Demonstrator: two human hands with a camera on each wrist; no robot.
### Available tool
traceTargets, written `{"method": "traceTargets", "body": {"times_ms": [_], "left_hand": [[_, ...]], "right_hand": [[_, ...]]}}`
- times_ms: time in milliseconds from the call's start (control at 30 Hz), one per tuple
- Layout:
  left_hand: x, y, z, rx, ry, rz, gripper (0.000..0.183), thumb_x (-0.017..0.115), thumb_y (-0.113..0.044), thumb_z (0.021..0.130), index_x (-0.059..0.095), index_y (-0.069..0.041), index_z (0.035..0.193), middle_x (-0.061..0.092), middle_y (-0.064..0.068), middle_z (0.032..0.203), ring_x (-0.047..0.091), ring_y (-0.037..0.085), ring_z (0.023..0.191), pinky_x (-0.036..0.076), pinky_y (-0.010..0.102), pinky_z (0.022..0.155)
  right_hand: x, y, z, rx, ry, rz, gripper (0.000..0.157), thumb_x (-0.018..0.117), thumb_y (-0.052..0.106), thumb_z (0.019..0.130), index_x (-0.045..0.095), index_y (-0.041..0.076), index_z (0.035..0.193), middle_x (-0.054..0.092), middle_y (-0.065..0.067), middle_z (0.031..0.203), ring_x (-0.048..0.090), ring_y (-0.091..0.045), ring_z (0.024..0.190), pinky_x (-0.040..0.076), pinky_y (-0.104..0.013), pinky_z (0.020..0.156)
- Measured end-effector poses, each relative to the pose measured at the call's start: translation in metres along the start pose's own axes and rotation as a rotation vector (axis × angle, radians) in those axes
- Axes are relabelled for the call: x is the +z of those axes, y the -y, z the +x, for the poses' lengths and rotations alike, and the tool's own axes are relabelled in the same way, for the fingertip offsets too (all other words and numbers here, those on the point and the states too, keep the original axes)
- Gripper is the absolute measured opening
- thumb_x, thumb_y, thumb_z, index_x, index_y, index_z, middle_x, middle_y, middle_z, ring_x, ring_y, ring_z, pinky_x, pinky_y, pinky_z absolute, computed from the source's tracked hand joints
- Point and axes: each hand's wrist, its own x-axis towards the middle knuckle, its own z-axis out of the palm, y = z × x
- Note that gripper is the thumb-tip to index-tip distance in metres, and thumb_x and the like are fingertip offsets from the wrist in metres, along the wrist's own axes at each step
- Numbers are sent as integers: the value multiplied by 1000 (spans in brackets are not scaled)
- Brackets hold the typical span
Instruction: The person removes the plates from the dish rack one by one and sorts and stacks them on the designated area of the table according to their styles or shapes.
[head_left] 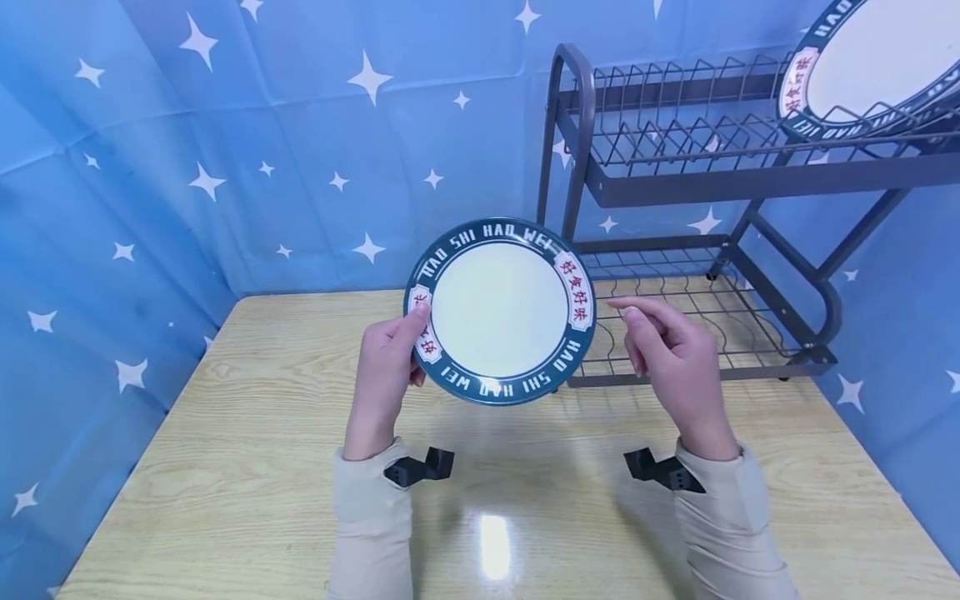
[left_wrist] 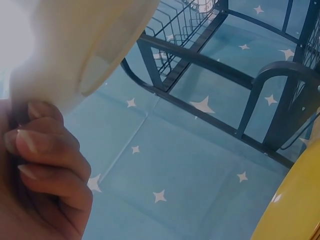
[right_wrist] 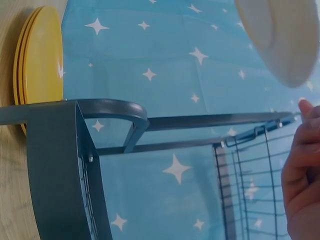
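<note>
A round plate (head_left: 501,310), white in the middle with a dark green lettered rim, is held up above the table, its face toward the head camera. My left hand (head_left: 390,367) grips its left edge, thumb on the face and fingers behind. In the left wrist view the plate's pale back (left_wrist: 65,55) shows over the curled fingers of that hand (left_wrist: 50,160). My right hand (head_left: 671,358) hovers just right of the plate, apart from it, fingers loosely bent and holding nothing. The right wrist view shows this hand (right_wrist: 305,175) below the plate's edge (right_wrist: 287,45).
A dark two-tier wire rack (head_left: 675,183) stands at the back right of the wooden table (head_left: 247,467). Matching plates (head_left: 877,67) lean on its upper tier. A stack of yellow plates (right_wrist: 42,60) appears in the right wrist view. Behind hangs a blue star-patterned curtain (head_left: 300,125).
</note>
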Motion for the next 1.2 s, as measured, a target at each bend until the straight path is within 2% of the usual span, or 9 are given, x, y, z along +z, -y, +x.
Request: {"method": "traceTargets", "body": {"times_ms": [233, 500, 733, 833, 1000, 1200], "left_hand": [[-8, 2, 1, -27, -94, -31, 47, 48, -48, 88, 66, -5, 82, 59, 11, 64, 42, 22, 40, 35, 24, 38], [-13, 6, 2, -24, -169, -106, 47, 48, -47, 88, 66, -4, 84, 57, 11, 62, 38, 19, 39, 33, 23, 37], [-17, 8, 4, -40, -210, -164, 46, 49, -46, 88, 66, -3, 87, 56, 10, 62, 38, 18, 40, 32, 23, 37], [-18, 10, 6, -48, -227, -187, 45, 49, -45, 88, 65, -3, 85, 50, 8, 56, 37, 18, 40, 31, 23, 37], [-21, 13, 7, -64, -247, -242, 43, 49, -42, 89, 63, -2, 86, 39, 4, 50, 37, 17, 41, 31, 22, 37], [-22, 17, 7, -77, -260, -267, 42, 47, -42, 90, 64, -4, 93, 40, 4, 54, 38, 17, 44, 30, 21, 39]], "right_hand": [[-6, -22, 2, -14, -44, 26, 22, 47, 14, 93, 64, 9, 106, 45, -3, 52, 41, -15, 43, 32, -25, 39], [-20, -31, 3, -6, -141, 2, 23, 46, 18, 93, 65, 11, 105, 48, -5, 56, 43, -14, 46, 37, -22, 43], [-32, -33, 4, 23, -236, -29, 25, 45, 19, 94, 64, 9, 107, 52, -7, 61, 44, -15, 47, 38, -21, 43], [-36, -33, 5, 44, -268, -48, 26, 44, 22, 94, 64, 11, 108, 53, -6, 62, 45, -15, 48, 38, -21, 43], [-38, -35, 5, 50, -294, -50, 27, 44, 24, 94, 62, 12, 110, 55, -7, 64, 46, -15, 48, 39, -21, 43], [-41, -37, 5, 84, -314, -37, 27, 45, 23, 94, 61, 11, 112, 57, -7, 70, 49, -14, 50, 41, -19, 45]]}}
